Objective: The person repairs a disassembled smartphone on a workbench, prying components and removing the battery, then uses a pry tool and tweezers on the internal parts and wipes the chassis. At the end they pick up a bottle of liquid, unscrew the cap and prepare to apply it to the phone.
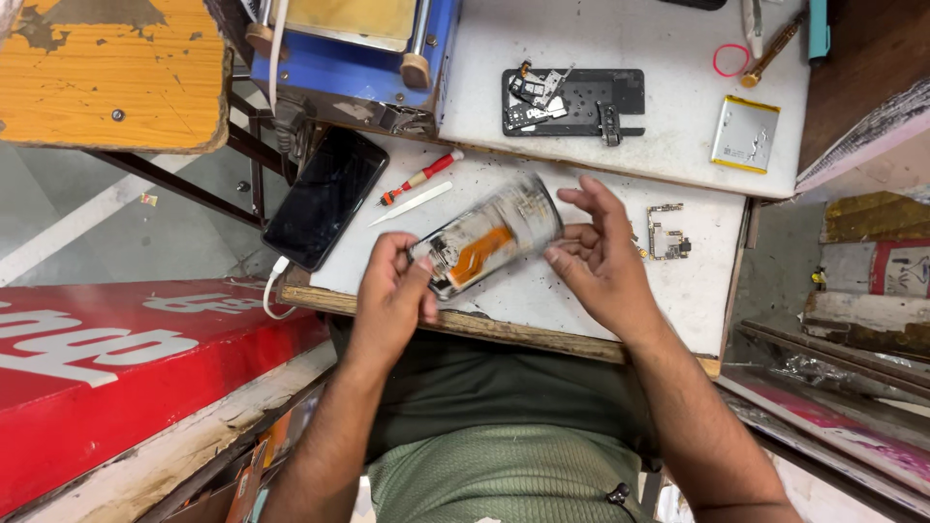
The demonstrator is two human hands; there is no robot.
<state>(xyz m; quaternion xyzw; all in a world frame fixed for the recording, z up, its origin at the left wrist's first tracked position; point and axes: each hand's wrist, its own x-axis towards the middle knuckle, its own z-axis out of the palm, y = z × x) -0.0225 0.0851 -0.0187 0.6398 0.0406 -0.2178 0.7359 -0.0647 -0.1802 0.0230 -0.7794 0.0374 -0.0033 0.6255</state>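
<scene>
An opened phone body (492,235), with an orange flex strip showing inside, is blurred by motion above the white worktable (601,295). My left hand (392,295) grips its near-left end between thumb and fingers. My right hand (603,254) is at its right end, fingers spread and curled, with the lower fingers close to or touching the edge. A small circuit board (666,232) lies on the table just right of my right hand.
A black phone (325,196) with a white cable overhangs the table's left edge. A red-handled screwdriver (420,177) and a white pry tool (410,204) lie behind the hands. Farther back are a black repair mat (573,101), a silver battery (744,134), a red rubber band (730,60) and a blue machine (354,58).
</scene>
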